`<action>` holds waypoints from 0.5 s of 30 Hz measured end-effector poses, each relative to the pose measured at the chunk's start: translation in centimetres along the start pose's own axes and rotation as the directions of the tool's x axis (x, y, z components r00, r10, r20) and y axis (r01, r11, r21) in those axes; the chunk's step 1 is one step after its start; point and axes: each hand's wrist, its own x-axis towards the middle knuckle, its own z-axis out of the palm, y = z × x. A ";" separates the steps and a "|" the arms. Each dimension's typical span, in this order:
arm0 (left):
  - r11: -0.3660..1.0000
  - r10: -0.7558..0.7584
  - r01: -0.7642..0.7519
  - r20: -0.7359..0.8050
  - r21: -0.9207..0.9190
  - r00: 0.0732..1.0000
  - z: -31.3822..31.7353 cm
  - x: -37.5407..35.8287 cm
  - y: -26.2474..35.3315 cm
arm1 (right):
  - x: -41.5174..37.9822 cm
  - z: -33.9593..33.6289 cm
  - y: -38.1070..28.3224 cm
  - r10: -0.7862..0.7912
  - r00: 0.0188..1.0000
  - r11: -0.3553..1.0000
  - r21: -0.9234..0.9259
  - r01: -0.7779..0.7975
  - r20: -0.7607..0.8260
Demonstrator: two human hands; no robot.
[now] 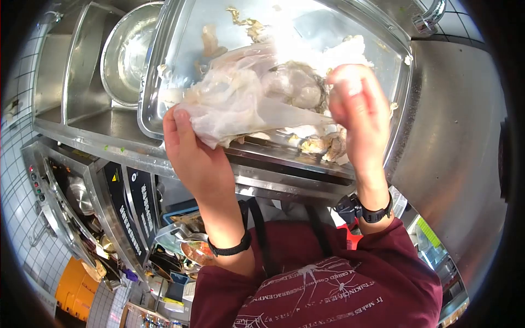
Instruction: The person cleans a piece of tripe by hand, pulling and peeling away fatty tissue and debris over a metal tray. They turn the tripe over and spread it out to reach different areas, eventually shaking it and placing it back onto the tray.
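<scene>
Currently the left hand (pixel 194 150) grips the thin plastic bag (pixel 229 104) stretched across to the pinching right hand (pixel 358 106); pale raw pieces (pixel 322 145) already lie below both grips in the steel tray (pixel 164 54); more apparently remains inside the bag.

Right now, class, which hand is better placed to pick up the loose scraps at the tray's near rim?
Probably the right hand: it sits just above the scraps by the tray rim, pinching only the end of the pale film. The left hand is farther off, gripping its bulk.
</scene>
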 end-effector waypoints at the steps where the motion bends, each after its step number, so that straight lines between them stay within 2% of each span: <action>1: 1.000 -0.006 0.006 0.009 0.008 1.000 0.2 -0.1 0.1 | 0.1 0.7 0.3 -0.192 0.978 0.943 -0.260 0.207 0.085; 3: 1.000 -0.010 0.010 0.019 0.014 1.000 0.6 0.0 0.3 | -0.1 1.3 -1.1 -0.162 0.904 0.885 -0.348 0.310 0.395; 5: 0.998 -0.063 0.064 0.106 -0.006 0.992 1.0 -0.1 0.5 | 0.5 2.3 0.1 -0.341 0.769 0.686 -0.417 0.597 0.540; 8: 0.993 -0.112 0.116 0.134 -0.023 0.985 1.5 -0.7 0.7 | 0.3 3.9 0.7 -0.397 0.762 0.633 -0.448 0.631 0.512; 10: 0.996 -0.082 0.087 0.131 -0.031 0.988 1.8 -0.9 0.5 | 0.6 4.3 1.0 -0.413 0.759 0.587 -0.490 0.645 0.503; 12: 0.997 -0.057 0.062 0.125 -0.039 0.991 1.8 -1.0 0.4 | 0.9 4.6 1.8 -0.445 0.755 0.484 -0.580 0.655 0.482; 15: 0.999 -0.038 0.040 0.109 -0.019 0.993 2.0 -0.9 0.5 | 1.3 4.6 1.1 -0.430 0.726 0.556 -0.477 0.681 0.537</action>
